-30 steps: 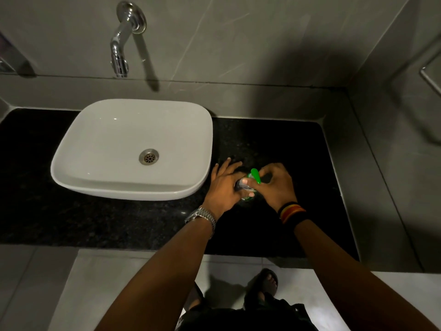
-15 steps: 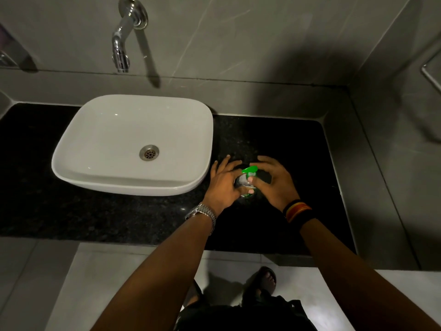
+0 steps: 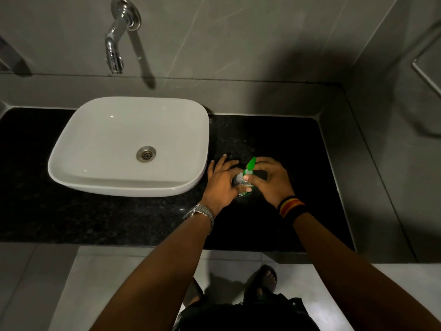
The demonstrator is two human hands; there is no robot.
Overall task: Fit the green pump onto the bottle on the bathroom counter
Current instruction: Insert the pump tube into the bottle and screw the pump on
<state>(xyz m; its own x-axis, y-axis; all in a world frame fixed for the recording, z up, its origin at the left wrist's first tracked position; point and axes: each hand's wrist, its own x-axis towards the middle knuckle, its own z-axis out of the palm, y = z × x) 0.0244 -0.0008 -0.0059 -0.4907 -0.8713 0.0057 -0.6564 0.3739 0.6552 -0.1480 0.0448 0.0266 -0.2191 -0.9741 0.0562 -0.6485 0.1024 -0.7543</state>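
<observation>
Bottle [image 3: 239, 181] stands on the black worktop [image 3: 119, 218], just beside the white sink [image 3: 128, 145] at its 4 o'clock, mostly hidden under both hands. Left hand [image 3: 220, 185] wraps the bottle body from the 9 o'clock side, grip clamped on it, thumb across the near face, fingers spread behind. Right hand [image 3: 272, 179] comes in from 3 o'clock, grip clamped on the green pump [image 3: 250, 164] at its collar, thumb tip on the bottle's shoulder. Pump sits on top of the bottle, nozzle pointing to about 12–1 o'clock, away from the person. Cannot tell whether the collar is fully seated; fingers cover the joint. Green label patch shows low on the bottle under the left thumb.

Metal watch [image 3: 200, 212] on left wrist, striped wristband [image 3: 291, 206] on right wrist. Chrome tap [image 3: 118, 37] on the grey wall at 12 o'clock of the sink, spout over its back edge. Drain [image 3: 146, 154] in the sink's middle. Sandalled foot [image 3: 265, 280] on the pale floor [image 3: 78, 283] at 6 o'clock below the worktop edge.
</observation>
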